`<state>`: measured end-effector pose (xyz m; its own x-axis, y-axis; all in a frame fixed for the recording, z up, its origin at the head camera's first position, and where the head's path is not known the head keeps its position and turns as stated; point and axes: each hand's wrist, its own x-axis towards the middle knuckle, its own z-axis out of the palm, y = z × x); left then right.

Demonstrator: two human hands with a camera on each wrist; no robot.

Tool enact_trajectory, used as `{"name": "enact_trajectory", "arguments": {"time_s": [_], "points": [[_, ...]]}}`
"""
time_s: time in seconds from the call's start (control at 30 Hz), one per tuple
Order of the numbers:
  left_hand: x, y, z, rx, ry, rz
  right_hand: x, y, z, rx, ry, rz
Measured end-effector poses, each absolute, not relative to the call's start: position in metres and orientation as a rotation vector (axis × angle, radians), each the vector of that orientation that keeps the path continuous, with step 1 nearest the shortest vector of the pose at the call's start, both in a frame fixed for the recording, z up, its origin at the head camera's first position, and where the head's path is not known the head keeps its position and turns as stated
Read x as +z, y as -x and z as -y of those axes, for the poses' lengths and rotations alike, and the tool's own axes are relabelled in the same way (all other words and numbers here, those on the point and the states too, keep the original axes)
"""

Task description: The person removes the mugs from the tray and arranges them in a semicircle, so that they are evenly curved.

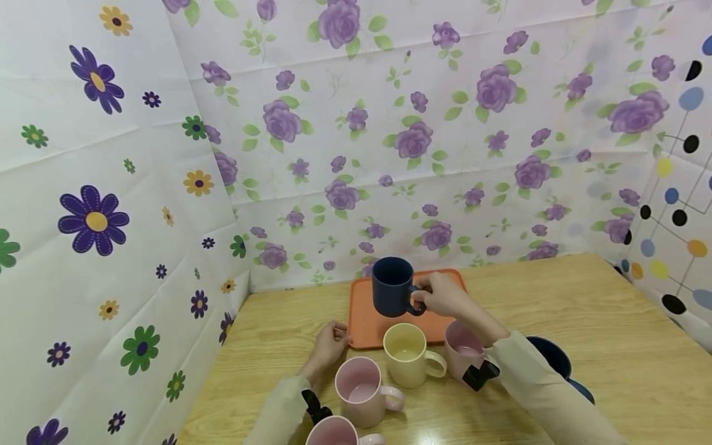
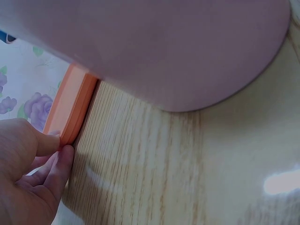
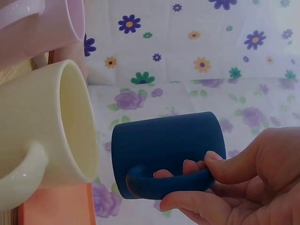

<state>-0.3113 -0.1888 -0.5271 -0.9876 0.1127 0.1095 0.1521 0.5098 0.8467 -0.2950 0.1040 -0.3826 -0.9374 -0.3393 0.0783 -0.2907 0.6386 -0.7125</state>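
My right hand (image 1: pixel 445 295) grips the handle of a dark blue mug (image 1: pixel 392 290), which is upright in front of the far wall. In the head view the mug overlaps an orange tray (image 1: pixel 364 327) lying on the table. The right wrist view shows my thumb and fingers wrapped about that mug's handle. At the tray's near left corner, my left hand (image 1: pixel 328 345) pinches the rim between thumb and fingers, as the left wrist view shows. A cream mug (image 1: pixel 406 368) stands just in front of the tray.
Pink mugs stand on the wooden table: one (image 1: pixel 358 402) beside my left forearm, another (image 1: pixel 332 432) at the bottom edge, a third (image 1: pixel 459 355) under my right wrist. A second dark blue mug (image 1: pixel 550 355) is partly hidden behind my right sleeve. Flower-patterned sheets (image 1: pixel 356 154) hang behind.
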Motion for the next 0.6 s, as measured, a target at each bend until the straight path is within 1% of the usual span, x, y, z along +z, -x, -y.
{"name": "enact_trajectory", "arguments": {"time_s": [0.37, 0.6], "points": [[-0.527, 0.310, 0.188, -1.503, 0.224, 2.705, -0.379, 0.282, -0.113, -1.222, 0.666, -2.806], [-0.528, 0.311, 0.189, -1.494, 0.234, 2.705, -0.377, 0.272, -0.119, -1.253, 0.695, -2.782]]}}
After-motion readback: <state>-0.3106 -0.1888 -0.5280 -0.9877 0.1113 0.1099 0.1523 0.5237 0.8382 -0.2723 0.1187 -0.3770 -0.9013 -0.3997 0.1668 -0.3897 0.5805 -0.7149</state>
